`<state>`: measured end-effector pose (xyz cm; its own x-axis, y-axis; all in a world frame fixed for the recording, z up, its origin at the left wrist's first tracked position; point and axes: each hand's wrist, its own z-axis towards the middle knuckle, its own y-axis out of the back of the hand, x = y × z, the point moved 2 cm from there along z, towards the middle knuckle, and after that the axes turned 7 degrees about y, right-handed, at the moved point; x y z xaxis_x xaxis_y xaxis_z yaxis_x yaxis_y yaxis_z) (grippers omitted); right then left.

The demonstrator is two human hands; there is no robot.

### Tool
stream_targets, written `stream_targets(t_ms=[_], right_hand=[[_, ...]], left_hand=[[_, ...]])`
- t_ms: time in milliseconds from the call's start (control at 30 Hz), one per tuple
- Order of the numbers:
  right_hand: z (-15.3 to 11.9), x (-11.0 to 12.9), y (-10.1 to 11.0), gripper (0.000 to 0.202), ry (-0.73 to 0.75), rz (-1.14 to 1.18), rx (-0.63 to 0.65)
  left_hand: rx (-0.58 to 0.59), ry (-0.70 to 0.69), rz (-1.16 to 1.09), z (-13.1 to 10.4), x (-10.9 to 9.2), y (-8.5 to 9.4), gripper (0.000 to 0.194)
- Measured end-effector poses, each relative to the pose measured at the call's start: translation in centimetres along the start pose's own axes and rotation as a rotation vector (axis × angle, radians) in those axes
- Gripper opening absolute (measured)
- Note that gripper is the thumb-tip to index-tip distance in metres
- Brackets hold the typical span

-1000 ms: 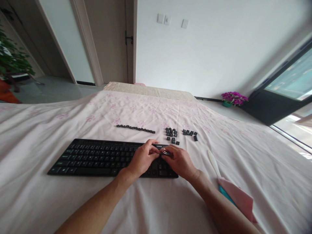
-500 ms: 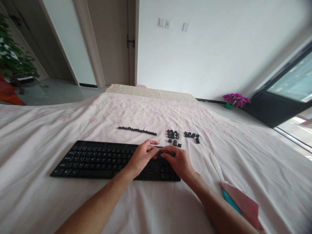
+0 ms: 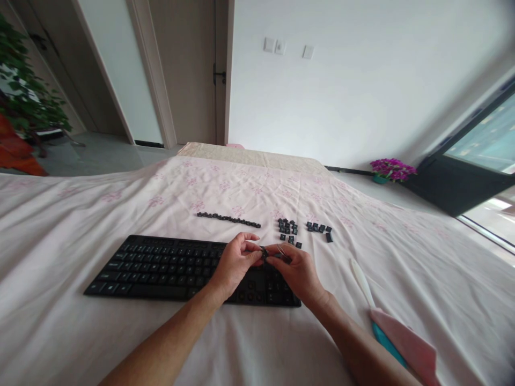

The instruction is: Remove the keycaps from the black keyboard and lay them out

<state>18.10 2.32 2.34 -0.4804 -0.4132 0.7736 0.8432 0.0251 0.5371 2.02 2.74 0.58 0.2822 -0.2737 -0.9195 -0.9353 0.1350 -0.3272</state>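
Note:
Above the right part of a black keyboard [image 3: 161,268], my two hands meet fingertip to fingertip. Between them is a small black keycap [image 3: 264,254], pinched by my left hand [image 3: 237,262] from one side and my right hand [image 3: 298,268] from the other. Its face is too small to read. Some key positions at the keyboard's right side show bare, without caps; others there are hidden under my hands. Beyond the keyboard lie a row of loose keycaps [image 3: 229,219], a cluster of keycaps [image 3: 287,228] and a smaller group of keycaps [image 3: 317,228].
Right of the keyboard lies a brush with a white end [image 3: 362,281], its turquoise part under a pink cloth [image 3: 408,340]. A wrinkled pink tablecloth [image 3: 181,343] covers the surface. Potted magenta flowers [image 3: 392,169] stand on the floor by the wall; a leafy plant [image 3: 30,96] is at left.
The small keycap between my fingertips has turned and shows more clearly. Both hands stay in nearly the same place over the keyboard; the whole view has shifted slightly.

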Motion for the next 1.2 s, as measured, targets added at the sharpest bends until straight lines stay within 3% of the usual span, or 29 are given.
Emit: stream_targets(t_ms=[367,500,800,967,1067,1200], right_hand=[[0.1,0.1,0.2,0.019,0.086,-0.117,0.010],[0.0,0.0,0.2,0.017,0.079,-0.139,-0.051],[0.3,0.4,0.7,0.010,0.011,-0.242,-0.017],[2.3,-1.7,4.7,0.015,-0.124,-0.284,-0.032],[3.8,-4.4,8.3,0.011,-0.191,-0.509,-0.023],[5.0,-8.1,11.4,0.016,-0.141,-0.759,0.029]], left_hand=[[-0.022,0.020,0.040,-0.3,-0.3,-0.4,0.043],[-0.034,-0.030,0.052,-0.2,0.1,-0.4,0.040],[-0.096,-0.155,0.226,-0.4,0.7,-0.7,0.036],[-0.130,-0.284,0.472,-0.7,0.0,-0.5,0.029],[-0.182,-0.391,0.643,-0.4,-0.4,0.4,0.025],[-0.200,-0.429,0.793,0.0,-0.4,1.0,0.023]])
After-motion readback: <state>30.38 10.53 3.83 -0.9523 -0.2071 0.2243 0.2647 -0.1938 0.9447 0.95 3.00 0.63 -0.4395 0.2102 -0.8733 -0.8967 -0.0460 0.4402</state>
